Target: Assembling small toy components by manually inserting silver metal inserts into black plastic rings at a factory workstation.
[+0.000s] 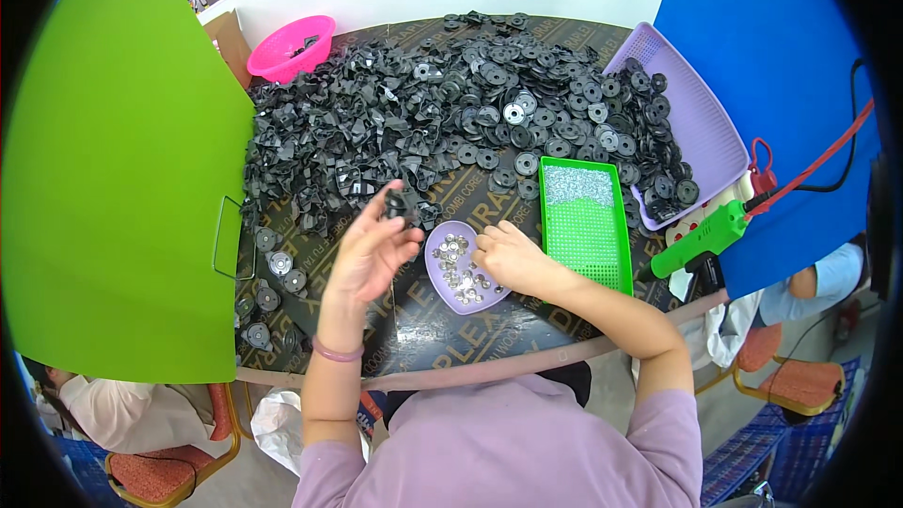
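Observation:
Between the fingers of my left hand is a small black plastic part, held up just in front of the heap of similar black parts. My right hand is at the right rim of a lilac heart-shaped bowl with small round metal pieces in it. The fingers of that hand are curled together, and whatever they may pinch is hidden. Just right of this hand lies a green perforated tray with many tiny silvery pieces at its far end.
Black discs pile up at the back right, partly inside a lilac basket. A pink basket stands at the back left. Loose discs lie front left. A green power screwdriver hangs at right. Green and blue panels flank the table.

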Motion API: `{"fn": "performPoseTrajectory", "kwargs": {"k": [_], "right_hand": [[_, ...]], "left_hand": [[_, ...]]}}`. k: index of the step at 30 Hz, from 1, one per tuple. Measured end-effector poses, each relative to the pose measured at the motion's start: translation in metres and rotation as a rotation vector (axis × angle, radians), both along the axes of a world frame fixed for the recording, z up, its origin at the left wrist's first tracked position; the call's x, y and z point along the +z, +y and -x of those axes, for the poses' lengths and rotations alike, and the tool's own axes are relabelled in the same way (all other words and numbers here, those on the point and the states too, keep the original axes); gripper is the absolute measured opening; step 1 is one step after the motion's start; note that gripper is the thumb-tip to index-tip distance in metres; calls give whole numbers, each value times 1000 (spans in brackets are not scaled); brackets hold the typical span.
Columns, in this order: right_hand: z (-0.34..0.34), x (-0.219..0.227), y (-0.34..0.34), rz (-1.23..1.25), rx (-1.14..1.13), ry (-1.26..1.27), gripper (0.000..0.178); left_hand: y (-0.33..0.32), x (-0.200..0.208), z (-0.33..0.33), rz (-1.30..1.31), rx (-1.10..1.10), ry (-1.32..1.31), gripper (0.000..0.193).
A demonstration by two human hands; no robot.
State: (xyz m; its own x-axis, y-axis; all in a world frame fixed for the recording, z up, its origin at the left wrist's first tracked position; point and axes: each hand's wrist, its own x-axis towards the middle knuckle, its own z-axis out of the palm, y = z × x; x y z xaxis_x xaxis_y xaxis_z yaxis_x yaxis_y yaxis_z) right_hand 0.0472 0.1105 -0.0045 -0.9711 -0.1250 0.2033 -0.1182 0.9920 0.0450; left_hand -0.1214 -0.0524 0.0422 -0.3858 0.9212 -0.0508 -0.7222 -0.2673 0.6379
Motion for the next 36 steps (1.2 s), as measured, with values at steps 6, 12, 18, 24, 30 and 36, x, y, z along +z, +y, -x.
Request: {"fn": "performPoseTrajectory", "kwargs": {"k": [6, 12, 18, 24, 30, 36], "right_hand": [[-1, 27, 6, 530, -154, 144, 5], [-14, 48, 4, 1285, -323, 61, 13], [-17, 45, 0, 1118, -311, 149, 16], [-7, 56, -4, 1199, -203, 218, 10], [1, 57, -17, 961, -135, 291, 15], [0, 60, -20, 1327, -247, 262, 15]], "left_hand": [[13, -25, -18, 118, -113, 119, 41], [14, -20, -27, 125, -250, -108, 40], [13, -35, -27, 82, -292, -53, 40], [13, -31, -38, 65, -292, 60, 37], [10, -30, -45, 20, -308, 31, 36], [9, -27, -48, 4, -310, -13, 35]]}}
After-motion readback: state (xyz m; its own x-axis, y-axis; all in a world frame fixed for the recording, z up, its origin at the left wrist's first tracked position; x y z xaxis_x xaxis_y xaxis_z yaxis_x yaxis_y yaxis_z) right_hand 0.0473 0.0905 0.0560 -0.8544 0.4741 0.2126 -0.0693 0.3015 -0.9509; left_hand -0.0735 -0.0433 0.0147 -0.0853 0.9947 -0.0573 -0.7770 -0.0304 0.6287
